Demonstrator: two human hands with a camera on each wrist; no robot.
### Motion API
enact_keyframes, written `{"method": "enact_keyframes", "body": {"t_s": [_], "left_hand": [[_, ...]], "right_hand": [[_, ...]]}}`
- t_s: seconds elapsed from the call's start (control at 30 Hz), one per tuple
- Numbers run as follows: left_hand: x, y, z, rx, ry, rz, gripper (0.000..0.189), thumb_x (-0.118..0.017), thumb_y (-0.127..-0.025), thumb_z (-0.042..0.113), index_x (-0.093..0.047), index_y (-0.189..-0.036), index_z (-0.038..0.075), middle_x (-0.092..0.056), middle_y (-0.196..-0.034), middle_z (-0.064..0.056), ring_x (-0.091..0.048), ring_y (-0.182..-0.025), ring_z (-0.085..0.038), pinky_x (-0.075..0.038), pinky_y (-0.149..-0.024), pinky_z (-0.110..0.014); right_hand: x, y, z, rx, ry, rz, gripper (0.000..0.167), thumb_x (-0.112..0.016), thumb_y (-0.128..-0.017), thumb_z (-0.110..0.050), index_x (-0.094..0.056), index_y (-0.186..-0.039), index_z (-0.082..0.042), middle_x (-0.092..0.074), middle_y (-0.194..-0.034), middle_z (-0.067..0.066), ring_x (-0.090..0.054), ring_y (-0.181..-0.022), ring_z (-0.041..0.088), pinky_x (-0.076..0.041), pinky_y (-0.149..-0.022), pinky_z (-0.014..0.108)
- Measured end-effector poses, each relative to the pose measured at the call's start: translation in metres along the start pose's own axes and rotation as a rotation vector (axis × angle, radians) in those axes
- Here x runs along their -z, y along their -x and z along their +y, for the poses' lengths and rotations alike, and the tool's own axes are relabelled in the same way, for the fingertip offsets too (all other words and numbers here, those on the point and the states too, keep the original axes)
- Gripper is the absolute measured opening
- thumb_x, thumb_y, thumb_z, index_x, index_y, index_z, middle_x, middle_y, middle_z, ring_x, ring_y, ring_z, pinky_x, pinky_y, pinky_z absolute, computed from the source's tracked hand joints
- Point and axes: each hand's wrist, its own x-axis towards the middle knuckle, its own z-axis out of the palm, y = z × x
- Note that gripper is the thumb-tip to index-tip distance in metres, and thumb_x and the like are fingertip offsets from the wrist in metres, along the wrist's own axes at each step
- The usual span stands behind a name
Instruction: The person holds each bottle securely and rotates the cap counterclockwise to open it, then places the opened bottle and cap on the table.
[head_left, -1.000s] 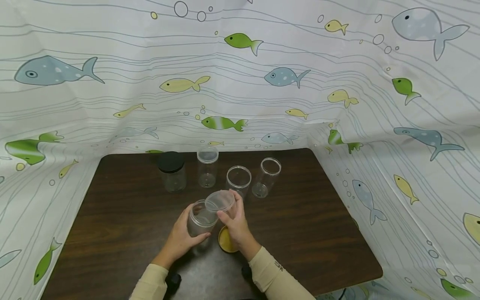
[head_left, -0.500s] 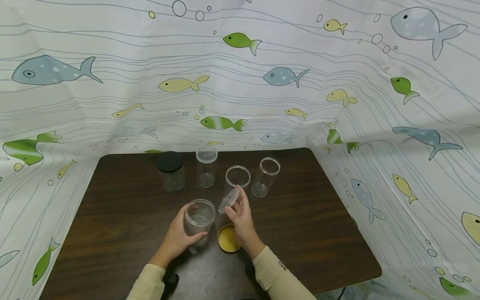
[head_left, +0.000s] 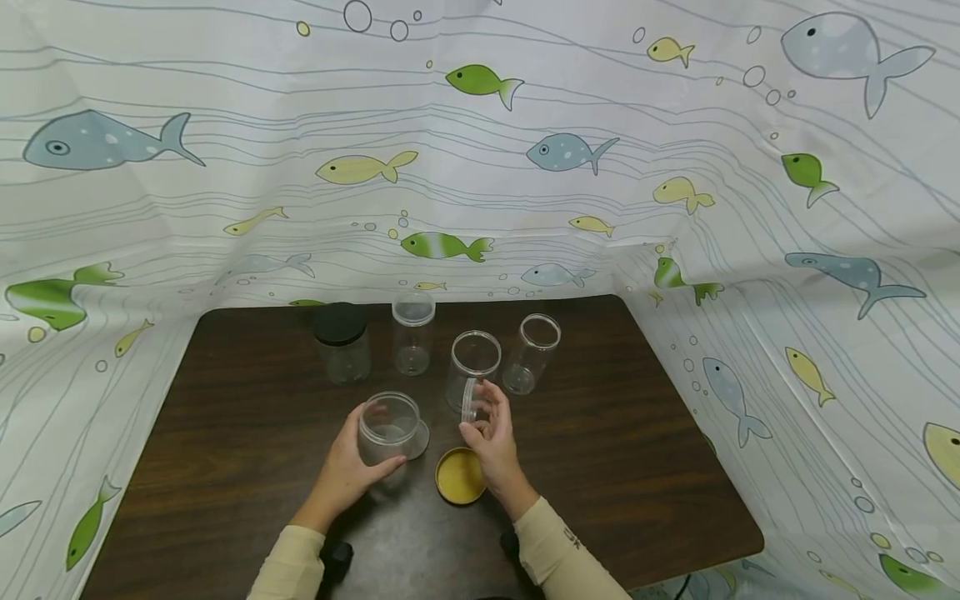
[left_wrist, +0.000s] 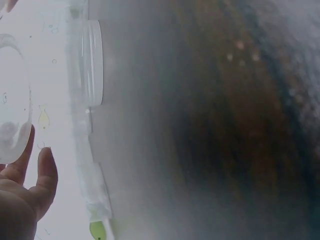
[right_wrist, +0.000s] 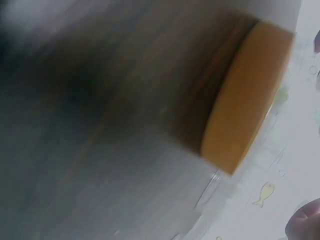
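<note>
My left hand (head_left: 347, 467) grips a clear wide-mouthed jar (head_left: 388, 429), with its fingers round the far side and its thumb at the front. The jar is raised over the table. A clear round edge (head_left: 422, 442) shows past its right side, low down. Between the fingers and thumb of my right hand (head_left: 495, 437) a clear lid (head_left: 468, 400) is held on edge, apart from the jar. Below that hand a gold lid (head_left: 461, 477) lies on the table. Its side (right_wrist: 250, 97) looms large in the right wrist view.
Behind the hands stand a jar with a black lid (head_left: 341, 325), a tall clear jar with a pale lid (head_left: 414, 310), and two clear jars without lids (head_left: 476, 354). A curtain printed with fish (head_left: 480, 175) surrounds the brown table (head_left: 637, 467).
The clear lid has come away from above the jar and moved right, turning from nearly flat to on edge. The jar has shifted a little left, and the round edge beside it has come into view.
</note>
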Motion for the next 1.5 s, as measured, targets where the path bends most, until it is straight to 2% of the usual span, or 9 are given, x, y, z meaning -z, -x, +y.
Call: {"method": "enact_keyframes", "body": {"t_s": [0.13, 0.4, 0.5, 0.57, 0.7, 0.87, 1.07, 1.17, 1.5], "left_hand": [[0.001, -0.001, -0.001, -0.006, -0.008, 0.007, 0.101, -0.095, -0.071, 0.027, -0.036, -0.151, 0.01, -0.054, -0.143, -0.008, -0.049, -0.132, -0.029, -0.033, -0.106, -0.05], [0.003, -0.001, -0.001, -0.009, 0.006, 0.009, 0.101, -0.095, -0.071, 0.026, -0.035, -0.151, 0.008, -0.054, -0.143, -0.011, -0.047, -0.134, -0.032, -0.032, -0.107, -0.055], [0.004, -0.002, -0.001, -0.008, -0.006, 0.008, 0.101, -0.095, -0.071, 0.026, -0.036, -0.151, 0.009, -0.054, -0.143, -0.009, -0.047, -0.134, -0.029, -0.033, -0.107, -0.053], [0.004, -0.002, -0.002, -0.007, -0.01, 0.01, 0.101, -0.095, -0.071, 0.026, -0.036, -0.151, 0.009, -0.054, -0.142, -0.008, -0.047, -0.133, -0.028, -0.033, -0.107, -0.051], [0.005, -0.003, -0.003, -0.017, -0.011, 0.025, 0.101, -0.096, -0.07, 0.026, -0.037, -0.15, 0.009, -0.055, -0.141, -0.008, -0.05, -0.13, -0.027, -0.034, -0.105, -0.051], [0.007, -0.003, -0.006, -0.034, -0.024, 0.049, 0.099, -0.096, -0.069, 0.024, -0.038, -0.148, 0.007, -0.057, -0.14, -0.011, -0.055, -0.123, -0.03, -0.037, -0.102, -0.054], [0.007, -0.003, -0.009, -0.038, -0.06, 0.063, 0.098, -0.095, -0.07, 0.024, -0.037, -0.147, 0.007, -0.057, -0.141, -0.014, -0.054, -0.123, -0.038, -0.022, -0.101, -0.061], [0.007, -0.004, -0.011, -0.034, -0.071, 0.069, 0.098, -0.095, -0.07, 0.026, -0.037, -0.147, 0.007, -0.057, -0.14, -0.013, -0.053, -0.122, -0.039, -0.017, -0.1, -0.06], [0.009, 0.0, -0.011, 0.008, -0.067, 0.059, 0.097, -0.094, -0.073, 0.027, -0.035, -0.148, 0.006, -0.055, -0.143, -0.015, -0.051, -0.126, -0.04, -0.016, -0.101, -0.06]], "right_hand": [[0.009, 0.0, 0.002, 0.031, 0.113, 0.002, 0.071, -0.065, -0.09, -0.001, -0.028, -0.151, 0.002, -0.034, -0.153, 0.022, -0.035, -0.125, 0.04, -0.039, -0.09, 0.029], [0.024, -0.002, 0.003, -0.051, 0.228, 0.022, 0.077, -0.066, -0.085, 0.007, -0.031, -0.152, -0.001, -0.038, -0.155, 0.02, -0.034, -0.127, 0.042, -0.035, -0.089, 0.042], [0.028, -0.003, 0.004, -0.105, 0.266, 0.031, 0.078, -0.065, -0.084, 0.006, -0.032, -0.153, -0.004, -0.039, -0.155, 0.018, -0.033, -0.129, 0.04, -0.035, -0.089, 0.045], [0.03, -0.004, 0.004, -0.151, 0.289, 0.036, 0.077, -0.065, -0.084, 0.004, -0.033, -0.153, -0.007, -0.038, -0.156, 0.014, -0.033, -0.133, 0.037, -0.036, -0.096, 0.047], [0.033, -0.004, 0.003, -0.234, 0.366, 0.047, 0.077, -0.067, -0.083, -0.001, -0.035, -0.152, -0.012, -0.036, -0.157, 0.013, -0.031, -0.141, 0.04, -0.033, -0.107, 0.058], [0.036, -0.005, 0.004, -0.355, 0.499, 0.04, 0.079, -0.07, -0.082, -0.009, -0.036, -0.153, -0.019, -0.031, -0.156, 0.016, -0.028, -0.142, 0.043, -0.03, -0.106, 0.068], [0.043, -0.008, 0.009, -0.441, 0.654, 0.023, 0.081, -0.074, -0.081, -0.014, -0.036, -0.153, -0.015, -0.032, -0.156, 0.015, -0.025, -0.138, 0.043, -0.02, -0.105, 0.07], [0.046, -0.01, 0.01, -0.468, 0.718, 0.011, 0.081, -0.077, -0.083, -0.017, -0.037, -0.152, -0.012, -0.032, -0.157, 0.015, -0.028, -0.137, 0.042, -0.022, -0.102, 0.068], [0.051, -0.01, 0.014, -0.511, 0.866, -0.016, 0.085, -0.087, -0.081, -0.02, -0.04, -0.151, -0.008, -0.036, -0.156, 0.017, -0.034, -0.133, 0.042, -0.027, -0.099, 0.064]]}}
